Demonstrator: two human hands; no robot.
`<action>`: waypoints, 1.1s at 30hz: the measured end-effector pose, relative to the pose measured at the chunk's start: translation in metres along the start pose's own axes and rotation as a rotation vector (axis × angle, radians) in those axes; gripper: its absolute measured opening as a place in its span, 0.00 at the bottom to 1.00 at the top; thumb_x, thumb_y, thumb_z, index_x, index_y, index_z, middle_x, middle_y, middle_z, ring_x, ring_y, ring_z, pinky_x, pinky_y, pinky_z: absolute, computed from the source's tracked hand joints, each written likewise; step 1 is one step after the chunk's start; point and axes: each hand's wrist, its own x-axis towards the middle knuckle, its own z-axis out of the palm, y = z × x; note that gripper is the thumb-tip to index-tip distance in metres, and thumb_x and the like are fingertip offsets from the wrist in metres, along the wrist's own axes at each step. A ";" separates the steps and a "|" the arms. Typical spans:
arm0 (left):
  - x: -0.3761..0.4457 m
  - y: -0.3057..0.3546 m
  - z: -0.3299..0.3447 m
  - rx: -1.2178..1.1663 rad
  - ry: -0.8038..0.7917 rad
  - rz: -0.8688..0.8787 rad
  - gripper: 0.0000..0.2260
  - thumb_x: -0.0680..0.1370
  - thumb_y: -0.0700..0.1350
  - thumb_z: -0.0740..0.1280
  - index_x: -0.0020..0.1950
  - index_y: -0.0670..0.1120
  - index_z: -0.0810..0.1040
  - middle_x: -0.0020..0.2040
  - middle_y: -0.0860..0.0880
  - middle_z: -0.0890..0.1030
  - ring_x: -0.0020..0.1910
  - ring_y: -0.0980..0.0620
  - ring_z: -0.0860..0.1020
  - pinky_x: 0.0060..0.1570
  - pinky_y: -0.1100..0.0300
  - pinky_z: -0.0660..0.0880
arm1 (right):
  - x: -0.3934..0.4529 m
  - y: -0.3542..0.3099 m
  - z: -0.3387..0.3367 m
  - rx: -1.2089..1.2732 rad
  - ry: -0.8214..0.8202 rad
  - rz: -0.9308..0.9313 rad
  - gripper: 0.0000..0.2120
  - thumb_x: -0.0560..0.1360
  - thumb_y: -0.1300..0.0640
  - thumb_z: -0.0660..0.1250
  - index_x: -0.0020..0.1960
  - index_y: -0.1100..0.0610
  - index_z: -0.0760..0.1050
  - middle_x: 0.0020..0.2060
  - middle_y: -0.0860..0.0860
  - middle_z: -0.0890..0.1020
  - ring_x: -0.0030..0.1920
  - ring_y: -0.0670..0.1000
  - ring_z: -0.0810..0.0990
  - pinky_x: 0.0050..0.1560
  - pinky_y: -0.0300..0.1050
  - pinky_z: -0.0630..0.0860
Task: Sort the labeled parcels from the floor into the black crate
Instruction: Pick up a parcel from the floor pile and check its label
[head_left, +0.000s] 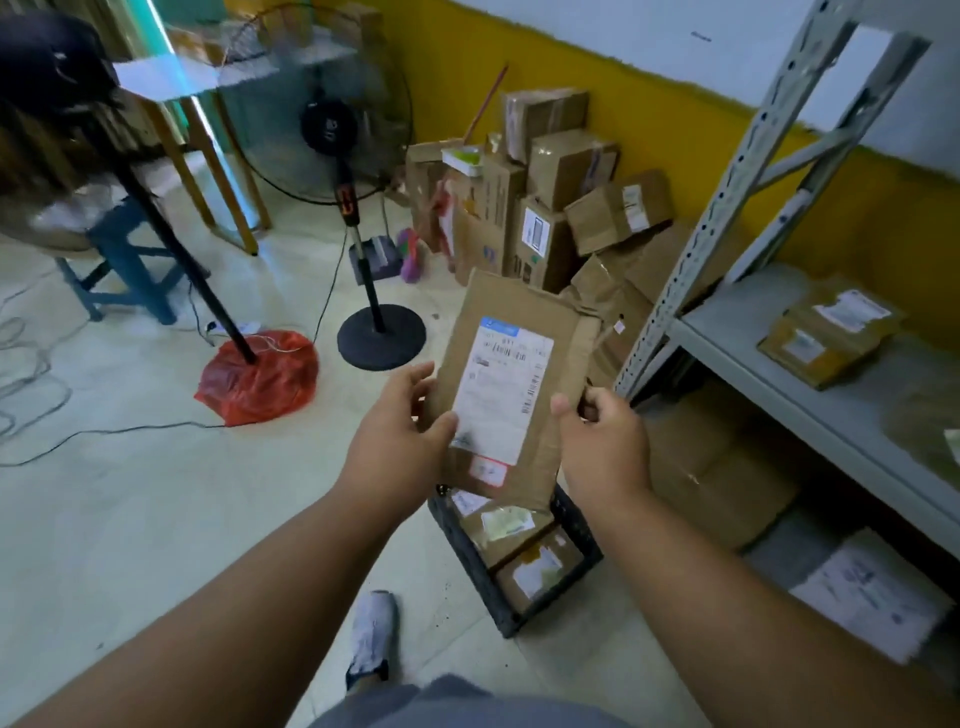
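A flat brown cardboard parcel (540, 332) with a white shipping label is held up in front of me, above the black crate (470, 558). My left hand (400, 431) grips its lower left edge, thumb on the label. My right hand (605, 436) grips its lower right edge. The crate stands on the floor below my hands and holds several labeled parcels (537, 566). More brown boxes (561, 208) are piled on the floor against the yellow wall.
A grey metal shelf (810, 379) with parcels stands at the right, boxes beneath it. A standing fan (358, 218) and a pole in a red bag (257, 382) are on the left floor with cables. A blue stool (124, 265) is far left. My foot (371, 631) is beside the crate.
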 end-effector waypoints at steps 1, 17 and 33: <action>0.025 -0.002 -0.001 0.022 -0.037 0.018 0.23 0.78 0.45 0.69 0.71 0.61 0.68 0.56 0.63 0.77 0.49 0.68 0.77 0.45 0.63 0.75 | 0.013 -0.001 0.011 0.002 0.038 0.038 0.05 0.79 0.49 0.68 0.50 0.49 0.77 0.44 0.43 0.82 0.46 0.47 0.82 0.45 0.46 0.79; 0.280 -0.138 0.122 0.642 -0.613 0.354 0.29 0.77 0.49 0.68 0.76 0.60 0.63 0.69 0.47 0.69 0.66 0.47 0.69 0.60 0.58 0.72 | 0.155 0.132 0.164 -0.141 0.357 0.501 0.30 0.80 0.59 0.65 0.76 0.45 0.58 0.54 0.49 0.84 0.50 0.54 0.84 0.47 0.45 0.78; 0.328 -0.505 0.260 0.995 -0.823 0.307 0.27 0.80 0.52 0.61 0.78 0.58 0.60 0.75 0.44 0.60 0.70 0.42 0.62 0.67 0.45 0.69 | 0.182 0.496 0.364 -0.325 0.055 0.616 0.27 0.80 0.64 0.59 0.76 0.47 0.65 0.68 0.54 0.75 0.67 0.55 0.74 0.64 0.43 0.69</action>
